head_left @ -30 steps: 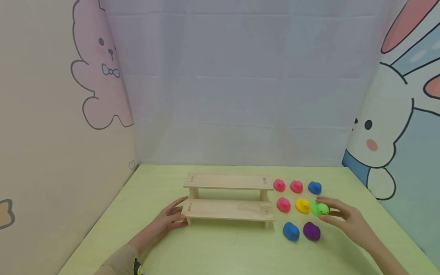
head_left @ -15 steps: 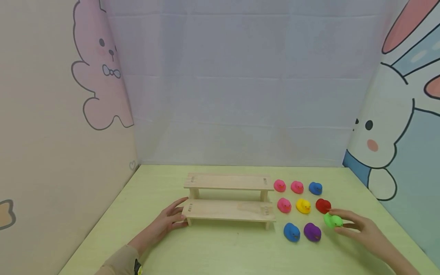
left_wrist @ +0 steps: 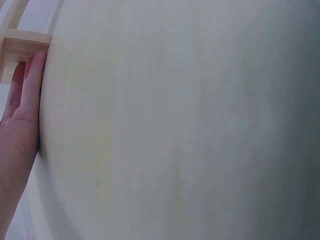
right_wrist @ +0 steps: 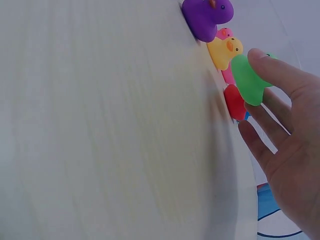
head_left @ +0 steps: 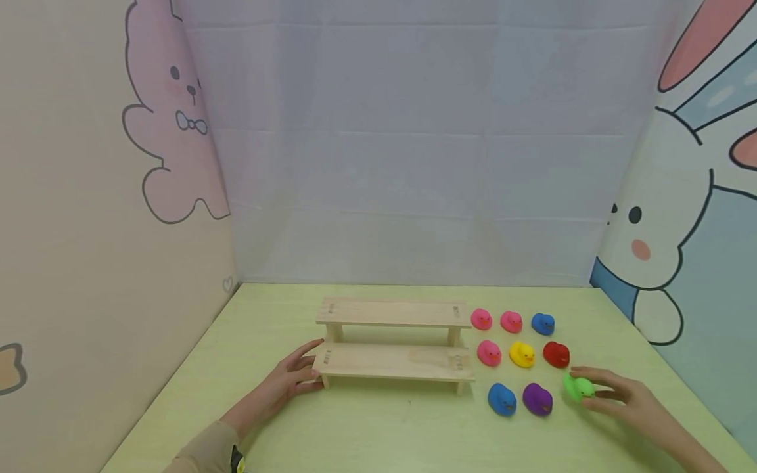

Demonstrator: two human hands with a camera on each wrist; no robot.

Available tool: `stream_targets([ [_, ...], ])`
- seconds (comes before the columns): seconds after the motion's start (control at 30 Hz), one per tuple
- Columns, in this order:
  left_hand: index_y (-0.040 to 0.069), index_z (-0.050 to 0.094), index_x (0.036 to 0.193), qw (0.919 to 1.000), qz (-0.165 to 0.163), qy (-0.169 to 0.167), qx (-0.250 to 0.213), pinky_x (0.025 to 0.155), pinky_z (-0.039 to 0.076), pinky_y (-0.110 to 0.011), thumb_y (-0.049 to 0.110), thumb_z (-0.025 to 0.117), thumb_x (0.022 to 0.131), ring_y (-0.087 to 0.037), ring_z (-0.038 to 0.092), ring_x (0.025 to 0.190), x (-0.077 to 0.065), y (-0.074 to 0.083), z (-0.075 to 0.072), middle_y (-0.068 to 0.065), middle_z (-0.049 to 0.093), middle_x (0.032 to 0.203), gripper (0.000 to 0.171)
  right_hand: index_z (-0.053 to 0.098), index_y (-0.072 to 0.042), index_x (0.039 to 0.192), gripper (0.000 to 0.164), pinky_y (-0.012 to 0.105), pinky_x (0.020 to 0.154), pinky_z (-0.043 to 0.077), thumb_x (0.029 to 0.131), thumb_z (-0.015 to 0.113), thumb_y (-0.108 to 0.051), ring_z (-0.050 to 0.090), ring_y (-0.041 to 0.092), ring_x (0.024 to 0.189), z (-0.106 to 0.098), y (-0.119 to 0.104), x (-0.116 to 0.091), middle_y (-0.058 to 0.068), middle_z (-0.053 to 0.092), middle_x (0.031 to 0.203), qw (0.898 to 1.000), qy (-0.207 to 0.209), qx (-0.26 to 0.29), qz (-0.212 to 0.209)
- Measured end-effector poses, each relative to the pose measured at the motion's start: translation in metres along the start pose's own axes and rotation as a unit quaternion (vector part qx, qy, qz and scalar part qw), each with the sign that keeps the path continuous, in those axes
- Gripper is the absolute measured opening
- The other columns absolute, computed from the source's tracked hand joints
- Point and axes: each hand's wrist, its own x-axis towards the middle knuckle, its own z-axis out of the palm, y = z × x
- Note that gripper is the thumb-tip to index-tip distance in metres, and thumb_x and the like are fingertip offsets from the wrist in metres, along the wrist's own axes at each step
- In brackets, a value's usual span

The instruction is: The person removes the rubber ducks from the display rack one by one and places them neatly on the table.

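Note:
In the head view, my right hand (head_left: 621, 399) pinches a green rubber duck (head_left: 578, 387) between thumb and fingers. The right wrist view shows that green duck (right_wrist: 248, 80) held up off the table. A red rubber duck (head_left: 556, 354) sits just behind it, and a purple rubber duck (head_left: 537, 399) to its left. On the other side, my left hand (head_left: 284, 381) touches the left end of a two-step wooden stand (head_left: 393, 361). In the left wrist view, its fairly straight fingers (left_wrist: 34, 80) rest against the stand's leg (left_wrist: 25, 47).
Beside the stand's right end, more rubber ducks sit in rows: several pink ones (head_left: 489, 353), a yellow one (head_left: 522, 354) and two blue ones (head_left: 502, 399). The pale green table (head_left: 378, 433) meets a plain back wall (head_left: 408, 164) and printed side walls.
My right hand has moved the green duck right and toward me, away from the yellow duck, uncovering the red duck. The left hand keeps its place on the stand.

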Motion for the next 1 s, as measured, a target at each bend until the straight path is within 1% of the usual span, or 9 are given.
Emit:
stream_targets([
  [0.03,0.012,0.021,0.156,1.0000,-0.001,0.000,-0.001,0.097,0.046,-0.047,-0.003,0.054,0.097,-0.032,0.053,0.120,0.0000,0.0000,0.0001,-0.024,0.039,0.142,0.069,0.063,-0.002,0.126,0.044,0.023,0.075,0.053,0.088,0.074,-0.020,0.046,-0.017,0.102,0.0006,0.0006,0.0001,-0.008,0.062,0.123,1.000,0.001,0.003,0.000],
  [0.13,0.012,0.021,0.156,1.0000,-0.001,0.001,0.000,0.097,0.046,-0.047,-0.002,0.054,0.097,-0.032,0.053,0.120,0.0000,0.0000,0.0000,-0.024,0.038,0.142,0.069,0.063,-0.002,0.126,0.042,0.023,0.075,0.053,0.088,0.074,-0.017,0.046,-0.016,0.104,0.0015,0.0029,0.0006,-0.006,0.062,0.124,1.000,-0.004,0.001,-0.019],
  [0.27,0.012,0.022,0.156,1.0000,-0.003,0.003,0.003,0.097,0.046,-0.046,-0.002,0.055,0.097,-0.032,0.053,0.120,-0.0001,-0.0002,-0.0002,-0.024,0.038,0.143,0.069,0.064,-0.002,0.125,0.042,0.021,0.076,0.052,0.087,0.075,-0.015,0.045,-0.016,0.106,0.0032,0.0066,0.0004,-0.011,0.062,0.123,0.999,-0.010,-0.004,-0.034],
  [0.37,0.013,0.022,0.156,1.0000,-0.004,0.003,0.003,0.097,0.046,-0.046,-0.001,0.055,0.097,-0.032,0.053,0.121,-0.0004,0.0000,0.0000,-0.024,0.038,0.143,0.068,0.065,-0.004,0.124,0.042,0.020,0.078,0.051,0.086,0.076,-0.017,0.044,-0.017,0.106,0.0041,0.0086,-0.0005,-0.013,0.062,0.122,0.999,-0.008,-0.011,-0.034],
  [0.47,0.013,0.023,0.156,1.0000,-0.004,0.002,0.003,0.097,0.046,-0.046,-0.001,0.055,0.097,-0.031,0.052,0.121,-0.0010,0.0005,0.0004,-0.024,0.037,0.143,0.068,0.065,-0.004,0.124,0.042,0.019,0.079,0.050,0.086,0.076,-0.017,0.044,-0.017,0.106,0.0039,0.0101,-0.0014,-0.008,0.064,0.122,0.999,-0.011,-0.020,-0.037],
  [0.6,0.013,0.022,0.156,1.0000,-0.004,0.001,0.002,0.097,0.046,-0.046,-0.001,0.054,0.097,-0.031,0.052,0.121,-0.0015,0.0013,0.0007,-0.024,0.037,0.143,0.068,0.064,-0.005,0.125,0.043,0.017,0.080,0.049,0.087,0.075,-0.021,0.044,-0.017,0.105,0.0026,0.0103,-0.0029,-0.006,0.064,0.122,0.999,-0.024,-0.025,-0.015],
  [0.7,0.012,0.022,0.156,1.0000,-0.005,0.001,0.000,0.097,0.046,-0.046,-0.001,0.054,0.098,-0.031,0.052,0.121,-0.0016,0.0018,0.0012,-0.024,0.038,0.143,0.067,0.063,-0.005,0.127,0.046,0.017,0.081,0.047,0.088,0.074,-0.027,0.042,-0.019,0.102,0.0024,0.0082,-0.0038,-0.001,0.063,0.123,0.999,-0.041,-0.023,0.025],
  [0.83,0.012,0.022,0.156,1.0000,-0.005,0.001,0.000,0.097,0.046,-0.046,-0.002,0.054,0.098,-0.030,0.053,0.120,-0.0014,0.0018,0.0014,-0.024,0.038,0.143,0.067,0.062,-0.005,0.130,0.051,0.017,0.081,0.047,0.088,0.073,-0.031,0.040,-0.019,0.100,0.0028,0.0067,-0.0042,0.012,0.061,0.126,0.996,-0.058,-0.027,0.060],
  [1.0,0.011,0.022,0.156,1.0000,-0.003,0.003,-0.002,0.096,0.046,-0.046,-0.003,0.054,0.097,-0.030,0.053,0.120,-0.0006,0.0001,-0.0002,-0.024,0.038,0.143,0.068,0.060,-0.006,0.132,0.053,0.017,0.082,0.046,0.089,0.071,-0.034,0.039,-0.019,0.102,0.0021,0.0080,-0.0043,0.013,0.060,0.129,0.995,-0.065,-0.033,0.066],
])
